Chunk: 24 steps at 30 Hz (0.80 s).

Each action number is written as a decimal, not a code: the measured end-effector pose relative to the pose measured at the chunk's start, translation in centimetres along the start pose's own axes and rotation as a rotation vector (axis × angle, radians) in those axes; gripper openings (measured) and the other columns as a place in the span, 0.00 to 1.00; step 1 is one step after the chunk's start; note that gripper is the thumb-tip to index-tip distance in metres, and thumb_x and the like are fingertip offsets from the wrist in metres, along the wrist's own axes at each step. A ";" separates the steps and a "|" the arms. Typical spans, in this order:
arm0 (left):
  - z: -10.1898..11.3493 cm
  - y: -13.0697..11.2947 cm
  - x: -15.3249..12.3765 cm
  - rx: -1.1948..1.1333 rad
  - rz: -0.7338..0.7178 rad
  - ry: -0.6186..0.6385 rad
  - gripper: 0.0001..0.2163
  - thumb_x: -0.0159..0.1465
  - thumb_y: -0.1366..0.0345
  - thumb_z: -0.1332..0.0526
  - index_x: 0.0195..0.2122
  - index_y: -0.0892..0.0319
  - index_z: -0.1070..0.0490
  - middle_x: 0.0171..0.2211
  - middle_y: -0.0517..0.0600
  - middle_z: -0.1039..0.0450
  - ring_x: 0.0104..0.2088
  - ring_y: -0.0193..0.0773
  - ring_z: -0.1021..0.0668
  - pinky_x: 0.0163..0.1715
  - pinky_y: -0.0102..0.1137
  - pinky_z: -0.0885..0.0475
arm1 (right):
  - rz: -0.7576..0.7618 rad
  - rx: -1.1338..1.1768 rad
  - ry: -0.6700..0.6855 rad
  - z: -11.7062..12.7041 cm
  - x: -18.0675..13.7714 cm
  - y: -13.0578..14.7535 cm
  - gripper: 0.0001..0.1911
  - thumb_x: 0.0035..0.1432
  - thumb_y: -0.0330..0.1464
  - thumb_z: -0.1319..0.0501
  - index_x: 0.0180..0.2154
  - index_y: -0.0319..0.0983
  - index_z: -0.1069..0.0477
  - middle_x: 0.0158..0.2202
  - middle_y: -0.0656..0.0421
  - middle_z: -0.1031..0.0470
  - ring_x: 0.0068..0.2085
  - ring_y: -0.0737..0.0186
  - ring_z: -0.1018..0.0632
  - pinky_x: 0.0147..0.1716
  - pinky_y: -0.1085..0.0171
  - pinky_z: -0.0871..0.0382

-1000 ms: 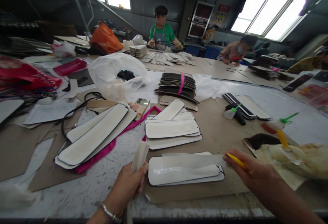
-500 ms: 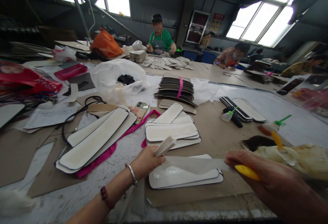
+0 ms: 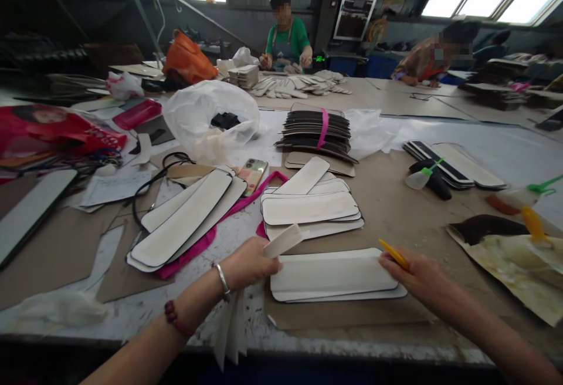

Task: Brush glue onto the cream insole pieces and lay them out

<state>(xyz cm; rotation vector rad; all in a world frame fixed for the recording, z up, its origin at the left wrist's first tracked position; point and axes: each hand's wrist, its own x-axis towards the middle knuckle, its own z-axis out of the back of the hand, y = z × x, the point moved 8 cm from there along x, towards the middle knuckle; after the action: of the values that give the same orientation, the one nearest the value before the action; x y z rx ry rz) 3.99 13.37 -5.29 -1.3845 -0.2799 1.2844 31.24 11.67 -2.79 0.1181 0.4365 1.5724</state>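
My left hand (image 3: 253,264) is closed round a bunch of white strips (image 3: 284,241); their upper ends stick out past the thumb and the lower ends hang below the wrist. My right hand (image 3: 409,270) grips a slim yellow tool (image 3: 394,254), whose working end I cannot make out. Between both hands a thin whitish strip (image 3: 328,264) spans the top panel, its ends at my fingertips. Beneath it, long white panels (image 3: 338,292) with dark edges and rounded corners lie stacked. Just behind is another pile of such panels (image 3: 310,208).
More white panels (image 3: 182,220) lie at left on a magenta band (image 3: 189,253). Behind stand a dark bundle (image 3: 308,129), a clear plastic bag (image 3: 176,115) and a phone (image 3: 253,175). A glue-stained sheet (image 3: 505,262) and a small bottle (image 3: 417,179) are at right. Co-workers sit across the table.
The strip has come down from above the panels to lie along the top one. My right hand has moved away from me and rests at the panels' right end. The view has shifted.
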 end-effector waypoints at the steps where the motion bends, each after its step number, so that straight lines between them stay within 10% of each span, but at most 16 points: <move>1: -0.1 0.2 0.4 0.020 -0.004 -0.010 0.07 0.46 0.65 0.43 0.16 0.58 0.41 0.15 0.40 0.45 0.18 0.28 0.41 0.18 0.25 0.47 | -0.010 -0.038 -0.003 -0.4 0.1 -0.3 0.14 0.54 0.42 0.54 0.25 0.42 0.38 0.21 0.59 0.29 0.25 0.59 0.28 0.26 0.63 0.39; 24: -0.5 1.6 1.6 0.264 0.053 -0.092 0.05 0.47 0.63 0.43 0.18 0.59 0.34 0.16 0.42 0.38 0.20 0.34 0.34 0.20 0.25 0.43 | -0.015 -0.319 -0.074 -1.7 0.1 -0.2 0.11 0.58 0.37 0.51 0.28 0.41 0.36 0.25 0.58 0.28 0.28 0.60 0.25 0.25 0.67 0.41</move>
<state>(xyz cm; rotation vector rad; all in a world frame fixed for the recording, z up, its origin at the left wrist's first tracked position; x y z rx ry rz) 4.17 13.82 -7.54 -1.1172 -0.1313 1.3780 30.83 11.40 -4.39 -0.0717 0.1247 1.5976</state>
